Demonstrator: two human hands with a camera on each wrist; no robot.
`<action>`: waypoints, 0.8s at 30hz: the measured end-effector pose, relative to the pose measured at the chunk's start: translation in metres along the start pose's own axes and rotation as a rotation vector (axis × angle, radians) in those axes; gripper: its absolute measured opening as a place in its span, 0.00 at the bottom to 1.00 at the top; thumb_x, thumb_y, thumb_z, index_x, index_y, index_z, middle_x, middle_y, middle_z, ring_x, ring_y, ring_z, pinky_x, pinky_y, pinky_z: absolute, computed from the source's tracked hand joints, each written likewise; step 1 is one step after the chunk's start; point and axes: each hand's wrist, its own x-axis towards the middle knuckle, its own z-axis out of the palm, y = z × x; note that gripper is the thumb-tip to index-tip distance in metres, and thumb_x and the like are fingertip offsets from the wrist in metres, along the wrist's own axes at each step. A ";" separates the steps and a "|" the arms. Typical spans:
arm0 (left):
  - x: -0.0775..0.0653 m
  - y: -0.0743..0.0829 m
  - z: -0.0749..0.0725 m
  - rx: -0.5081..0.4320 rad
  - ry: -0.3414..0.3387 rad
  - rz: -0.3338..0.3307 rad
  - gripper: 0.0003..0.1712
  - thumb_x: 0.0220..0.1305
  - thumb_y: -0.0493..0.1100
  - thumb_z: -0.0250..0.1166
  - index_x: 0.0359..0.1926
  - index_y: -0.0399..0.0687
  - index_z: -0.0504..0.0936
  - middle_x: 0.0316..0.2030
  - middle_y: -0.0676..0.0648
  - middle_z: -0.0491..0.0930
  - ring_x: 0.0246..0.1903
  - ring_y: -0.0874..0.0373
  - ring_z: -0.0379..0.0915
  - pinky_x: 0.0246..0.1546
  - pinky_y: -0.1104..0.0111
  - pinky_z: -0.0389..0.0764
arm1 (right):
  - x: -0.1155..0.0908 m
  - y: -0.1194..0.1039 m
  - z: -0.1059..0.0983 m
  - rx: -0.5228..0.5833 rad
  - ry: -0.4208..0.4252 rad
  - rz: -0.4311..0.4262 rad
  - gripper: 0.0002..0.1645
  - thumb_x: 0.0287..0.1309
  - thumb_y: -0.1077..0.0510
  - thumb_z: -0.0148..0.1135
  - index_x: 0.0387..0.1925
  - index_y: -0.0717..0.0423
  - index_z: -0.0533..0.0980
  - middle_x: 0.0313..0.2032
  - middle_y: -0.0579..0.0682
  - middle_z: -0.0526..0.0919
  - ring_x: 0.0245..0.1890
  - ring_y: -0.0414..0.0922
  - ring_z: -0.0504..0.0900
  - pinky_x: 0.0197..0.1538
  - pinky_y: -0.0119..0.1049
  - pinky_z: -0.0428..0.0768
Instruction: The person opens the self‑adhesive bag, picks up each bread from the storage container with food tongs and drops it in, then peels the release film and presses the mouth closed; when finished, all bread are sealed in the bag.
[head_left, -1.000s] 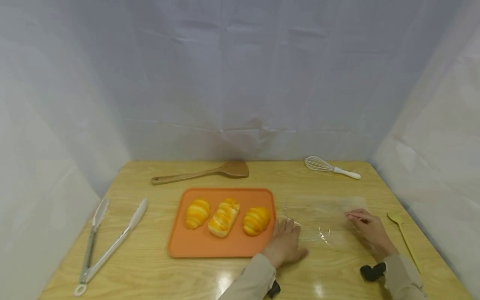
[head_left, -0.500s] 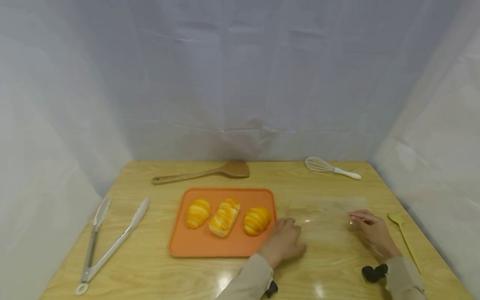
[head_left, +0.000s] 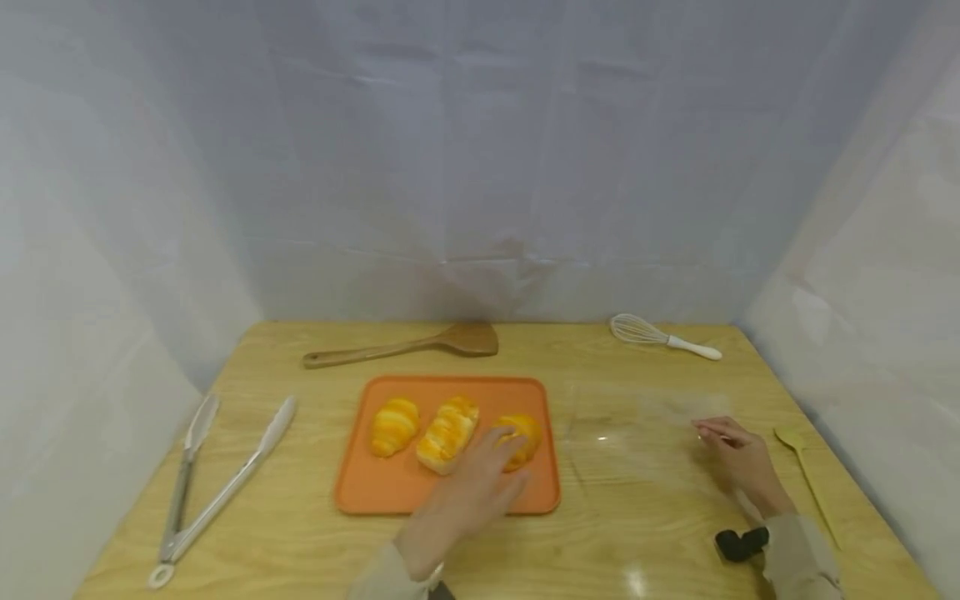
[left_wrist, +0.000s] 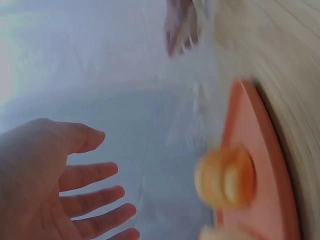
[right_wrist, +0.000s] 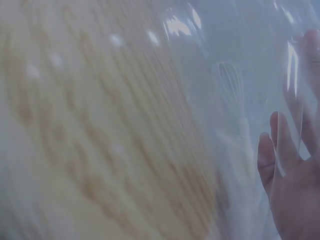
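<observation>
With the clear plastic [head_left: 637, 429] already pinched by the right hand [head_left: 738, 464] and spread toward its ten o'clock, I see the left hand [head_left: 467, 490], fingers apart and empty, the nearest roll [head_left: 530, 435] at its one o'clock, all three breads [head_left: 447, 433] unlifted on the orange tray [head_left: 367, 496].

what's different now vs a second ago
The left hand has moved leftward from the right edge of the orange tray to over its near side, partly hiding the rightmost bread; it holds nothing. The right hand still pinches the clear plastic. The tongs, wooden spatula, whisk and spoon stayed put.
</observation>
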 end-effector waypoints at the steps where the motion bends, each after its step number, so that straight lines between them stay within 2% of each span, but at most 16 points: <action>1: -0.009 -0.010 -0.007 -0.016 0.010 -0.035 0.22 0.70 0.46 0.58 0.60 0.40 0.75 0.61 0.38 0.73 0.61 0.42 0.70 0.58 0.48 0.75 | 0.000 0.000 0.001 -0.001 -0.001 0.010 0.17 0.69 0.63 0.55 0.53 0.73 0.76 0.44 0.24 0.80 0.45 0.21 0.76 0.47 0.14 0.74; 3: -0.026 -0.030 -0.018 -0.041 0.066 -0.110 0.21 0.69 0.44 0.59 0.58 0.40 0.77 0.60 0.38 0.74 0.59 0.40 0.71 0.55 0.46 0.77 | 0.000 0.000 0.001 -0.001 0.001 0.018 0.18 0.69 0.63 0.54 0.53 0.73 0.76 0.44 0.23 0.79 0.46 0.21 0.76 0.48 0.14 0.74; 7: -0.059 -0.076 -0.037 -0.029 0.167 -0.250 0.19 0.69 0.43 0.60 0.57 0.39 0.78 0.57 0.37 0.76 0.56 0.39 0.74 0.53 0.46 0.78 | 0.000 0.000 0.002 -0.007 0.016 0.025 0.18 0.69 0.62 0.54 0.53 0.72 0.76 0.45 0.20 0.78 0.46 0.20 0.76 0.48 0.14 0.74; 11: -0.090 -0.118 -0.058 -0.021 0.203 -0.370 0.22 0.70 0.41 0.58 0.59 0.32 0.74 0.58 0.30 0.73 0.58 0.32 0.69 0.56 0.41 0.73 | 0.000 0.000 0.004 -0.007 0.028 0.024 0.19 0.69 0.61 0.55 0.53 0.73 0.76 0.44 0.20 0.78 0.45 0.21 0.76 0.47 0.14 0.75; 15: -0.117 -0.147 -0.075 -0.012 0.184 -0.538 0.26 0.70 0.41 0.57 0.62 0.26 0.67 0.60 0.22 0.66 0.59 0.25 0.61 0.58 0.35 0.66 | 0.001 0.001 0.007 0.000 0.028 0.018 0.19 0.69 0.60 0.54 0.52 0.73 0.76 0.43 0.20 0.79 0.44 0.23 0.77 0.47 0.14 0.74; 17: -0.127 -0.160 -0.080 0.009 0.184 -0.644 0.28 0.70 0.42 0.56 0.63 0.26 0.65 0.61 0.21 0.62 0.60 0.23 0.57 0.59 0.33 0.63 | 0.002 0.001 0.010 0.009 0.034 0.015 0.19 0.69 0.61 0.55 0.52 0.74 0.76 0.43 0.20 0.79 0.44 0.23 0.77 0.47 0.14 0.74; 19: -0.136 -0.174 -0.084 0.043 0.224 -0.749 0.31 0.67 0.43 0.59 0.63 0.25 0.64 0.62 0.19 0.58 0.61 0.21 0.53 0.60 0.32 0.59 | 0.004 0.001 0.012 0.015 0.041 0.007 0.18 0.69 0.62 0.55 0.51 0.74 0.76 0.42 0.21 0.79 0.44 0.22 0.77 0.47 0.14 0.74; 21: -0.144 -0.187 -0.088 0.036 0.271 -0.859 0.37 0.65 0.46 0.61 0.65 0.26 0.61 0.64 0.18 0.53 0.63 0.20 0.48 0.61 0.30 0.54 | 0.006 0.001 0.013 0.028 0.047 0.002 0.17 0.68 0.64 0.55 0.50 0.75 0.76 0.42 0.21 0.79 0.44 0.22 0.77 0.47 0.14 0.74; 24: -0.152 -0.204 -0.092 -0.030 0.313 -0.978 0.48 0.63 0.52 0.64 0.71 0.28 0.52 0.66 0.16 0.47 0.65 0.19 0.41 0.61 0.28 0.48 | 0.008 -0.001 0.014 0.033 0.051 -0.005 0.17 0.68 0.64 0.54 0.50 0.75 0.76 0.42 0.21 0.79 0.44 0.22 0.76 0.46 0.14 0.75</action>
